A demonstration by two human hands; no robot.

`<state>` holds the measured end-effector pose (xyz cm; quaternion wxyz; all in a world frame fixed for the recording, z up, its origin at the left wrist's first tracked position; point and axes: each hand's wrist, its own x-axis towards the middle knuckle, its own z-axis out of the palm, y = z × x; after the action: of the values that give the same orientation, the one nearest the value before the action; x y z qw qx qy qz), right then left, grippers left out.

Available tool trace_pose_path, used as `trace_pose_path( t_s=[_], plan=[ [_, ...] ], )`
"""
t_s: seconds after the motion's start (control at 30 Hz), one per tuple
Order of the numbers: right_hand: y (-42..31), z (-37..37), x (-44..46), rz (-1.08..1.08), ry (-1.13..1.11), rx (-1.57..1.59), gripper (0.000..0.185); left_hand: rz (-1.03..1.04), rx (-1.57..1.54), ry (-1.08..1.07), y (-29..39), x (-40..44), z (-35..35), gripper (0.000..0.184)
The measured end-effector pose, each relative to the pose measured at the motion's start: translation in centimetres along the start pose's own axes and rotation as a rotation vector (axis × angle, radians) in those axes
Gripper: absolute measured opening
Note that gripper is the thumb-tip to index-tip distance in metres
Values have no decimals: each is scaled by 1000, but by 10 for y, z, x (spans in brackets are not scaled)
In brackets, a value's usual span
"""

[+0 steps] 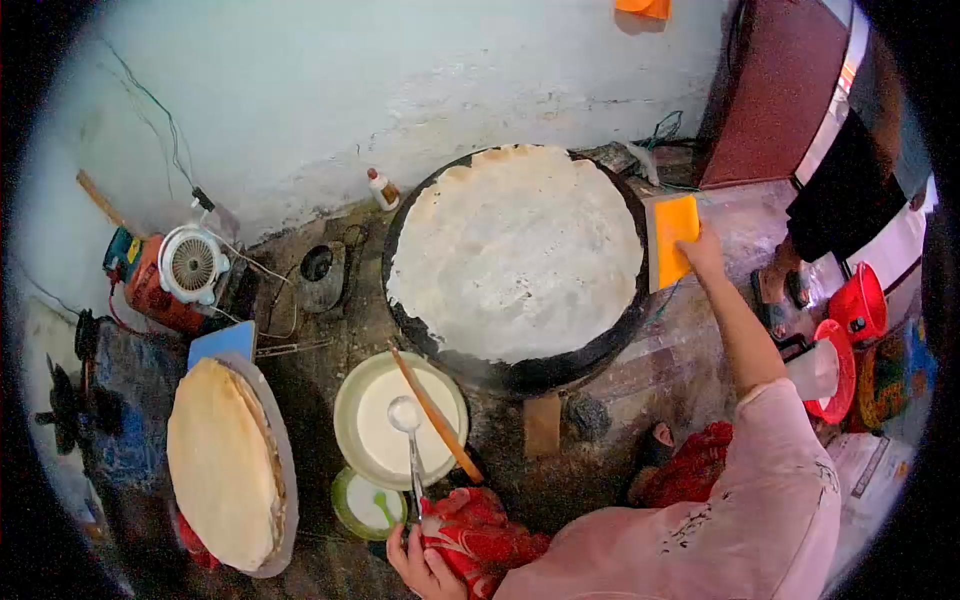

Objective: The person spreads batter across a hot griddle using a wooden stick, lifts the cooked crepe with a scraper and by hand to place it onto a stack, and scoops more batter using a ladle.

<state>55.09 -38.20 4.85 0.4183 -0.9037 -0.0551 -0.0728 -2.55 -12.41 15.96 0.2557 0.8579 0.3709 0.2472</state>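
Note:
At the lower middle, my left hand (425,568) is closed around the handle end of a metal ladle (405,415), its fingers partly hidden. The ladle's bowl is over white batter in a pale green basin (347,445), beside a wooden stick (435,412) lying across it. My right hand (703,252) grips a yellow flat scraper (675,235) at the right rim of a round black griddle (550,375). A thin pale sheet of batter (520,260) covers most of the griddle, with ragged edges. The scraper appears beside the sheet, not over it.
A stack of round flatbreads (225,465) is at the left. A small green bowl (345,510) sits by the basin. A blower (193,262) and a bottle (383,190) are near the wall. At right are a standing person (850,190) and red basins (858,300).

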Motion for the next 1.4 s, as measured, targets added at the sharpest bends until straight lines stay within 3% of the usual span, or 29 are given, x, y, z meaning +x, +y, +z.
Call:
trace_pose_path(
  t_s=[0.03, 0.07, 0.13, 0.17, 0.2, 0.27, 0.37, 0.47, 0.6, 0.67, 0.7, 0.77, 0.8, 0.93, 1.1, 1.17, 1.2, 1.33, 1.4],
  plan=[
    [4, -9, -4, 43, 34, -179, 47, -40, -19, -13, -1, -4, -2, 38],
    [9, -6, -12, 46, 37, -179, 47, 60, 107, 86, 9, 0, -3, 37],
    [15, 16, -34, 189, 29, -294, 48, 14, 107, 16, 7, -3, -6, 38],
    [-33, 7, -74, 88, -7, -111, 46, -33, 109, -62, 3, -7, -7, 40],
    [-75, -2, -106, 32, -67, -69, 46, -54, 45, -4, 0, -10, -2, 40],
    [-83, 17, -148, 78, -7, -143, 48, -37, 21, 9, -14, -14, 7, 40],
    [-87, 42, -209, 84, -7, 23, 52, -15, 13, 35, -13, -16, 6, 44],
    [-98, 66, -276, -38, -96, 102, 55, 38, -14, 56, -20, -19, 10, 43],
    [-146, 49, -319, -117, -389, 102, 48, 67, -33, 43, -17, -20, 4, 45],
    [-167, 33, -317, -251, -478, -82, 43, 83, -66, 46, -20, -23, -1, 44],
    [-163, 30, -312, -544, -357, -62, 38, 74, -66, 55, -23, -24, -2, 44],
    [-172, 17, -300, -915, -311, -312, 34, 96, -132, 93, -30, -25, -2, 43],
    [-167, 23, -293, -1071, -251, -269, 31, 78, -143, 93, -36, -25, -1, 43],
    [-173, 66, -282, -1178, -267, -260, 30, 60, -125, 92, -39, -24, -6, 41],
    [-221, 148, -264, -1173, -206, -339, 31, 146, -146, 45, -32, -20, -2, 40],
    [-240, 174, -248, -1010, -189, -566, 28, 119, -132, -14, -29, -16, -3, 39],
    [-246, 180, -234, -961, -171, -488, 27, 145, -152, -41, -28, -13, -2, 39],
    [-252, 143, -221, -906, -108, -360, 30, 164, -212, -98, -30, 11, 1, 40],
    [-235, 107, -228, -898, -218, -410, 34, 224, -178, -84, -35, 38, 4, 45]
  ],
)
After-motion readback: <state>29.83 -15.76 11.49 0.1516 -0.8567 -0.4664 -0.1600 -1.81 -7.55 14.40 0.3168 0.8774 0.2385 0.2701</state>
